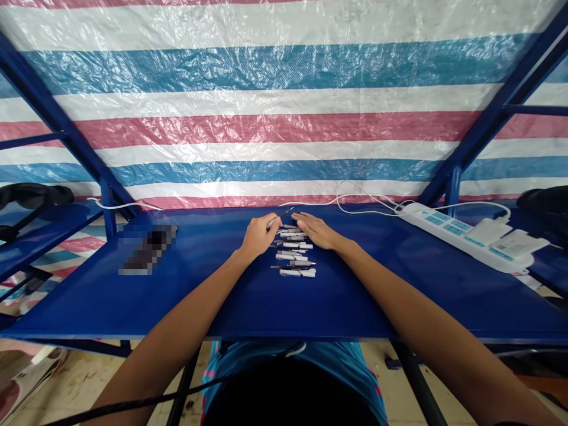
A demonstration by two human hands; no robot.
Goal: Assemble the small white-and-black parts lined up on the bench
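Observation:
My left hand [261, 234] is closed in a pinch around a slim pen [286, 212], its dark pointed end sticking out to the upper right; the fingers hide most of it. Palm down, my right hand [320, 230] rests at the upper right end of a column of pens, fingers stretched out and apart from the held pen. Below both hands run several white pen caps [297, 273] and grey-clear pen barrels with dark tips [302, 263], lying roughly crosswise in rows. The topmost pieces [290, 227] are partly covered by my hands.
The blue tabletop [248, 302] carries a blurred dark phone-like object [151, 248] on the left. A white power strip [461, 234] with plugged-in chargers lies on the right, its white cable [355, 195] looping along the back. Blue metal posts [452, 189] and striped sheeting [284, 130] stand behind.

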